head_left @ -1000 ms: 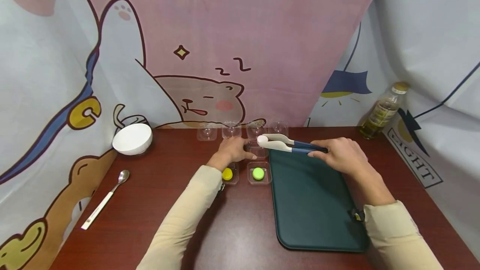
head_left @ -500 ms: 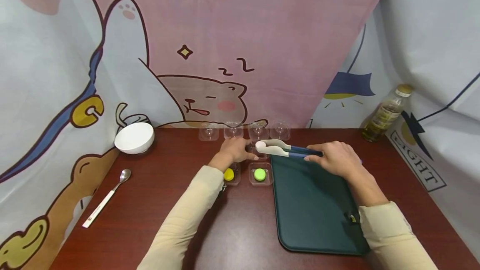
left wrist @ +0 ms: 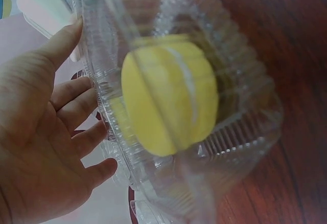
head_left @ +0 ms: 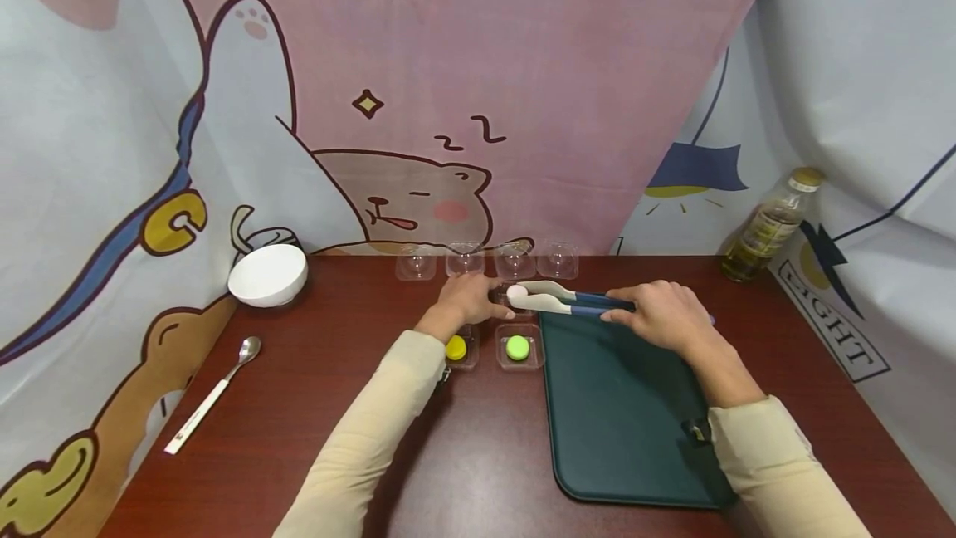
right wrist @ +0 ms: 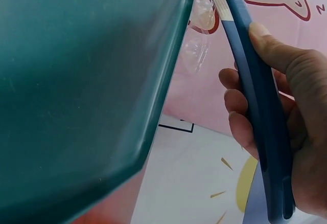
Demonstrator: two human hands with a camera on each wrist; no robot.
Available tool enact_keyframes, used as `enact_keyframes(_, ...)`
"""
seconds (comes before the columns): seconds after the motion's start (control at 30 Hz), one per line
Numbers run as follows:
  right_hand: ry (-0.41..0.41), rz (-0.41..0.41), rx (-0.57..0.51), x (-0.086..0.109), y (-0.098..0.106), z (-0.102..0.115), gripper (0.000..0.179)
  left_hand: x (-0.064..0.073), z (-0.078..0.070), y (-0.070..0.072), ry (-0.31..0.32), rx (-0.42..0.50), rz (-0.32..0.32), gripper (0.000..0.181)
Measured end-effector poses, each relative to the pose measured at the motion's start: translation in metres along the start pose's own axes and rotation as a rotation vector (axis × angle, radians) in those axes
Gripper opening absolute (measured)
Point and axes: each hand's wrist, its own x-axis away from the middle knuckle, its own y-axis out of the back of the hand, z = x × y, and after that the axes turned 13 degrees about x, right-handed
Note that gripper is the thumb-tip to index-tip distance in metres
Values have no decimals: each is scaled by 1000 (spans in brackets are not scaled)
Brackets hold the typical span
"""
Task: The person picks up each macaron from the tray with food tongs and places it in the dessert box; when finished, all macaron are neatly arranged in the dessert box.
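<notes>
My right hand [head_left: 663, 314] grips the blue handle of tongs [head_left: 586, 309], also seen in the right wrist view. Between the pale tips sits a whitish macaron [head_left: 516, 295], over a clear box mostly hidden by the tongs. My left hand [head_left: 466, 299] is just left of the tips, thumb stretched toward that box; whether it touches is unclear. In the left wrist view, its fingers are loosely bent behind a clear box [left wrist: 250, 137] with a yellow macaron [left wrist: 168, 93]. Nearer me, another clear box [head_left: 537, 362] contains a green macaron [head_left: 517, 348].
Several clear domed lids [head_left: 558, 261] line the back edge. A dark green tray [head_left: 635, 430] lies under the right hand. A white bowl [head_left: 267, 276] and a spoon [head_left: 217, 393] are at left. An oil bottle [head_left: 769, 227] stands at back right.
The tongs with the whitish macaron have come down slightly toward the boxes, and the right hand has shifted a little left. The left hand has stayed in place.
</notes>
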Motion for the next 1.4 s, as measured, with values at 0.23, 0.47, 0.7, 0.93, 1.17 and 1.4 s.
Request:
enact_keyframes(0.23, 6, 4, 20, -2, 2, 2, 41, 0, 1, -1, -3, -18, 1, 75)
enact_keyframes(0.47, 11, 20, 20, 0, 5, 3, 41, 0, 0, -1, -4, -13, 10, 76)
enact_keyframes(0.7, 19, 17, 37, -2, 8, 4, 41, 0, -1, 0, -1, -20, 15, 76)
enact_keyframes(0.93, 24, 30, 52, -4, 9, 4, 42, -1, -1, 0, -1, -34, 27, 77)
enact_keyframes(1.17, 7, 52, 62, -5, 11, 6, 42, -2, -1, 0, -1, -47, 30, 76)
enact_keyframes(1.4, -5, 61, 49, -3, 9, 7, 45, 1, -1, 1, 8, -28, 42, 76)
